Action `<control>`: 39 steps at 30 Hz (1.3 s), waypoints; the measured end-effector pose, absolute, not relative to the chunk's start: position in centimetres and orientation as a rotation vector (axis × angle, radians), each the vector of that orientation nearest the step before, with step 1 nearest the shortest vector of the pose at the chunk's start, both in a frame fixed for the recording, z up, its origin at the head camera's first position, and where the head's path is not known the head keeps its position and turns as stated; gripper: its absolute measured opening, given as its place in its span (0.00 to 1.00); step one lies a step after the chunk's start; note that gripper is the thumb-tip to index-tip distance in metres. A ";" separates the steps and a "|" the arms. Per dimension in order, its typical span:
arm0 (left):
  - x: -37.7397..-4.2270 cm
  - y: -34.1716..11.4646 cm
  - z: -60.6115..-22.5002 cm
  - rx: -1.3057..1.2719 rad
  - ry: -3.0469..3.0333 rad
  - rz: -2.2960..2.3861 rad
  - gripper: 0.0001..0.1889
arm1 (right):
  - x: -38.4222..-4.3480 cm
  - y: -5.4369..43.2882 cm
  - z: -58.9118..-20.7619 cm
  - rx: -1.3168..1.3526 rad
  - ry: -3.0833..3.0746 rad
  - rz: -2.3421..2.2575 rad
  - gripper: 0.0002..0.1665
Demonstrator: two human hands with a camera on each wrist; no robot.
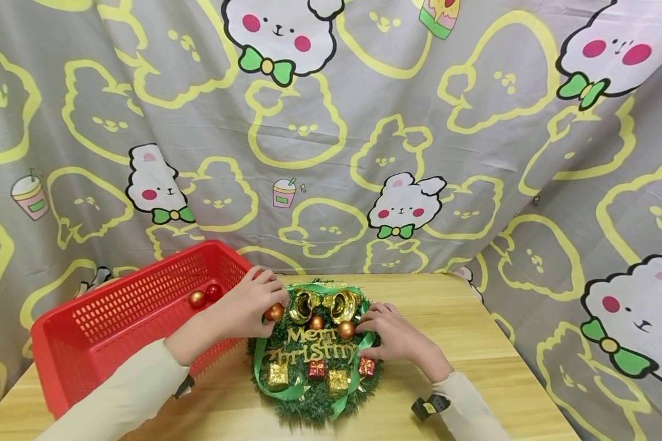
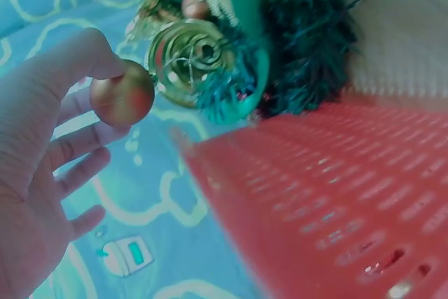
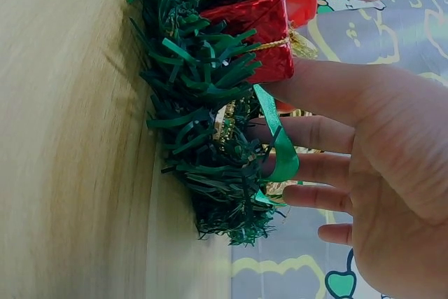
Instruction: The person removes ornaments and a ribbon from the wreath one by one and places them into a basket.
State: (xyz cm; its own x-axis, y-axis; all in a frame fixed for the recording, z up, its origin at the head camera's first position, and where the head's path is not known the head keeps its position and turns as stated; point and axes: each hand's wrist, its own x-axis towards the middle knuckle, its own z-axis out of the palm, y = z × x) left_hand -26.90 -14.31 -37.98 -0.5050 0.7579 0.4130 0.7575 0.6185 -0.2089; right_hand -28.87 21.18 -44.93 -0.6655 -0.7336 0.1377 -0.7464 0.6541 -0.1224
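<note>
My left hand (image 1: 254, 303) pinches a shiny copper-gold Christmas bauble (image 2: 122, 96) between thumb and index finger, at the wreath's upper left side. The green Christmas wreath (image 1: 300, 411) lies on the table with a gold "Merry Christmas" sign (image 1: 314, 352), two gold bells (image 1: 342, 306), green ribbon and small wrapped gift boxes (image 1: 278, 375). Two more copper baubles (image 1: 346, 329) sit below the bells. At the wreath's right edge my right hand (image 1: 395, 335) rests with fingers extended against the greenery, its thumb beside a red gift box (image 3: 269, 40).
A red perforated basket (image 1: 138, 294) stands left of the wreath, its side close to my left forearm. Inside it lie a gold bauble (image 1: 197, 299) and a red bauble (image 1: 214, 291). Behind the wooden table (image 1: 447, 306) hangs a grey patterned curtain (image 1: 331, 141).
</note>
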 end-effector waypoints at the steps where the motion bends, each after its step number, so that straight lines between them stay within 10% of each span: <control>1: -26.9 -14.5 -37.7 -1.187 -2.383 -0.016 0.18 | -28.9 21.1 -44.9 1.254 -2.783 0.266 0.27; 39: -28.8 -22.1 -34.0 -0.863 -2.538 -0.153 0.17 | -28.5 21.1 -44.9 1.241 -2.810 0.262 0.27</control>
State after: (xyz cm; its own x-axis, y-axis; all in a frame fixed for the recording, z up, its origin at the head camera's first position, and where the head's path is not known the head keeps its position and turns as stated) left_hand -28.80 -22.10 -34.00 -0.7015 0.5516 0.4513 0.6019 0.7976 -0.0394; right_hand -28.55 21.12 -44.86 -0.6743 -0.7284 0.1215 -0.7383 0.6616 -0.1311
